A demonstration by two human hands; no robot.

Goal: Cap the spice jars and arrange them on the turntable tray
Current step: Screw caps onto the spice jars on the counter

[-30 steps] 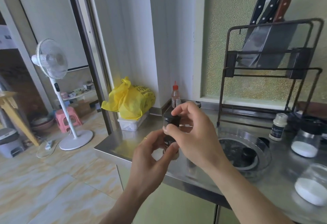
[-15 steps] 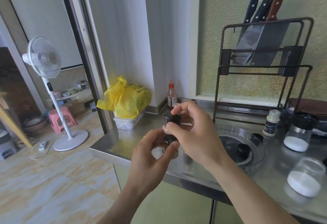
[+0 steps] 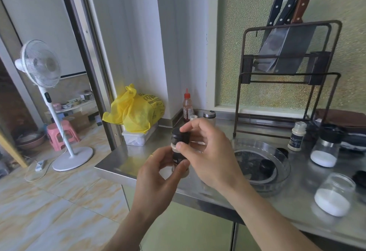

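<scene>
I hold a small spice jar (image 3: pixel 178 156) with a dark label above the counter's left part. My left hand (image 3: pixel 158 173) grips its body from below. My right hand (image 3: pixel 208 151) pinches the black cap (image 3: pixel 179 135) sitting on its top. The clear turntable tray (image 3: pixel 277 151) lies just right of my hands, with a black cap (image 3: pixel 266 165) lying in it. Beyond the tray stands an uncapped spice jar (image 3: pixel 297 136). A black-lidded glass jar of white powder (image 3: pixel 326 147) and an open glass jar of white powder (image 3: pixel 334 193) stand at the right.
A steel counter (image 3: pixel 126 163) ends at left above a tiled floor. A yellow bag (image 3: pixel 136 110) on a white box, a red-capped bottle (image 3: pixel 187 108) and small jars stand at the back. A knife rack (image 3: pixel 285 68) rises behind the tray. A fan (image 3: pixel 42 66) stands on the floor.
My hands stay on the jar and cap with only a slight shift of the right fingers on the cap; the camera view has drifted a little.
</scene>
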